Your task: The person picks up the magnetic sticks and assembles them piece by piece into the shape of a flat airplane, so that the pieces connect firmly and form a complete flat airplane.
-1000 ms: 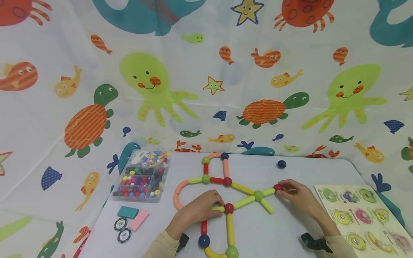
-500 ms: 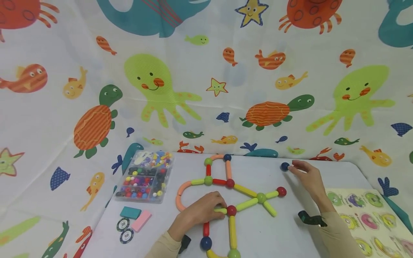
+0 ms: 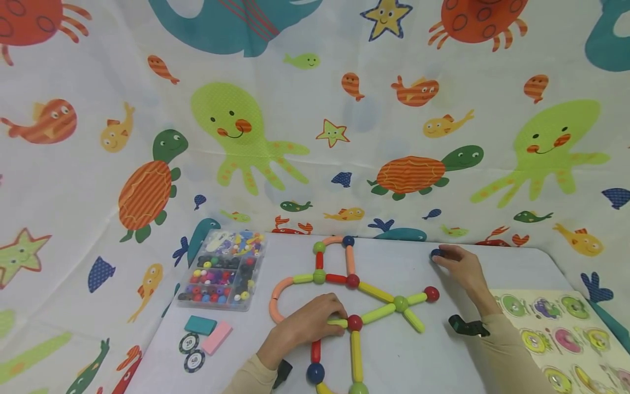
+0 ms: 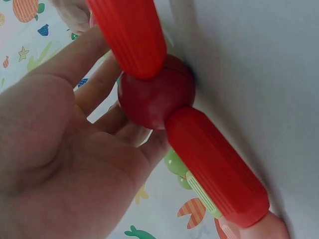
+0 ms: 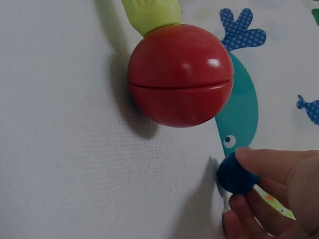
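On the white table lies a flat figure of magnetic rods and balls. My left hand (image 3: 312,317) pinches a short light green rod (image 3: 338,323) beside a red ball (image 3: 355,323). Another red ball (image 4: 157,92), joined to two red rods, sits close to that palm in the left wrist view; the hand covers it in the head view. Toward the back right, my right hand (image 3: 462,268) pinches a dark blue ball (image 5: 236,174) between thumb and fingers. Nearer in the right wrist view, a red ball (image 5: 180,74) ends a light green rod (image 5: 153,12) of the figure.
A compartment box of beads (image 3: 221,271) stands at the left. In front of it lie a teal block (image 3: 200,325), a pink block (image 3: 216,337) and two round chips (image 3: 194,361). A fruit-picture board (image 3: 561,328) lies at the right. A patterned cloth (image 3: 295,120) hangs behind.
My right hand has left the red ball at the figure's right end, moved back to the dark blue ball and taken hold of it. My left hand has stayed at the green rod.
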Demonstrator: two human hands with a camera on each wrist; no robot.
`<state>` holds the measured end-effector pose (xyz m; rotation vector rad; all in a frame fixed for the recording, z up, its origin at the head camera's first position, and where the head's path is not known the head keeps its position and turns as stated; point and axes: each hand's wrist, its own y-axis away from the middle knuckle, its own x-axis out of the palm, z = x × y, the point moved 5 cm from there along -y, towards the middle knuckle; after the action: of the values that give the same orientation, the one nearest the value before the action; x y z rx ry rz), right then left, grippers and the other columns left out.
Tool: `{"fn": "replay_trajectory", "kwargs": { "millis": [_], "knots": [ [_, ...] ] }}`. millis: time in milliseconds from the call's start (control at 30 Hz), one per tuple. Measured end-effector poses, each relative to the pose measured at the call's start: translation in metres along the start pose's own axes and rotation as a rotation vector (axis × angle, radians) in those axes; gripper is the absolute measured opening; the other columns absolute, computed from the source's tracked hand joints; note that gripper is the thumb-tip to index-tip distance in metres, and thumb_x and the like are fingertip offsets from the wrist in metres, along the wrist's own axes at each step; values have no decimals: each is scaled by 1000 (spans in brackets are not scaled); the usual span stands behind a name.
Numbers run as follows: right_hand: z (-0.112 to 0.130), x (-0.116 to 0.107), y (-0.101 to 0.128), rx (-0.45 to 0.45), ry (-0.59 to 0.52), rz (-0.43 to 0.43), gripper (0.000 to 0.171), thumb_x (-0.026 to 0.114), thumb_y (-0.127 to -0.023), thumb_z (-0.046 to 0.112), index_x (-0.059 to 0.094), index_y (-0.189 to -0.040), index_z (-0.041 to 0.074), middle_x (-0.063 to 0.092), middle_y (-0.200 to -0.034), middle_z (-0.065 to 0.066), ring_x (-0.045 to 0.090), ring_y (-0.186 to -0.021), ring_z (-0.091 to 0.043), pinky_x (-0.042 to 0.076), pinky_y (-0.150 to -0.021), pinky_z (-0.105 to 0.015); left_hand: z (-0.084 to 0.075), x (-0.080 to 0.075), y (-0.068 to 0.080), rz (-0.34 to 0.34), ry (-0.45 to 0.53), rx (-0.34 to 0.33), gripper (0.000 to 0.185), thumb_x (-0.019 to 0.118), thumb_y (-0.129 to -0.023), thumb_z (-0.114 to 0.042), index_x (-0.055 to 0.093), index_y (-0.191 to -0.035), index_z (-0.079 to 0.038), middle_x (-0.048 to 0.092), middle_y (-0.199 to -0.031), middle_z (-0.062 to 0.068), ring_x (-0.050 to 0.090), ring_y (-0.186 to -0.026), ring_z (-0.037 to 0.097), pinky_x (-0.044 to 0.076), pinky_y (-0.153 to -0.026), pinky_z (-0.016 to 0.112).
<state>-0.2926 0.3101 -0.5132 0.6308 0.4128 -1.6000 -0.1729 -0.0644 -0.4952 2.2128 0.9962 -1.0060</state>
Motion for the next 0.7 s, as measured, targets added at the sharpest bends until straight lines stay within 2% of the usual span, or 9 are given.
{"fn": "replay_trajectory", "kwargs": {
  "millis": [200,333,533,633,700],
  "knots": [
    [-3,-3,3,-17,60,-36,60,66,-99,39,53,-144,3,55,-140,-27,51,-129,-43,42,-109,-58,-2,1,0,-6,5,14,28,80,-88,-25,74,-114,-18,64,-109,-10,55,-100,3,50,-91,20],
    [-5,-7,9,-14,45,-38,64,65,-98,45,52,-145,5,54,-142,-26,49,-130,-42,42,-109,-58,-2,0,0,-8,6,18,27,80,-88,-25,74,-114,-18,64,-108,-10,55,-100,3,50,-91,20],
    [-1,-17,30,-106,57,-52,65,62,-98,50,52,-145,6,56,-140,-24,51,-129,-41,45,-106,-56,-1,-2,1,-13,15,27,27,80,-89,-23,74,-114,-16,65,-108,-7,57,-101,6,51,-92,21],
    [1,-23,44,-151,87,-76,64,62,-97,52,55,-143,8,60,-136,-22,55,-125,-38,51,-100,-31,-1,-2,1,-13,22,29,27,80,-89,-23,74,-114,-16,64,-108,-7,57,-101,6,51,-92,21],
    [1,-24,54,-167,90,-78,63,63,-97,52,56,-142,9,61,-135,-21,57,-124,-36,48,-91,-12,-1,-1,1,-10,29,25,27,80,-89,-23,74,-114,-17,64,-107,-8,57,-101,6,51,-92,21]
  ]
}}
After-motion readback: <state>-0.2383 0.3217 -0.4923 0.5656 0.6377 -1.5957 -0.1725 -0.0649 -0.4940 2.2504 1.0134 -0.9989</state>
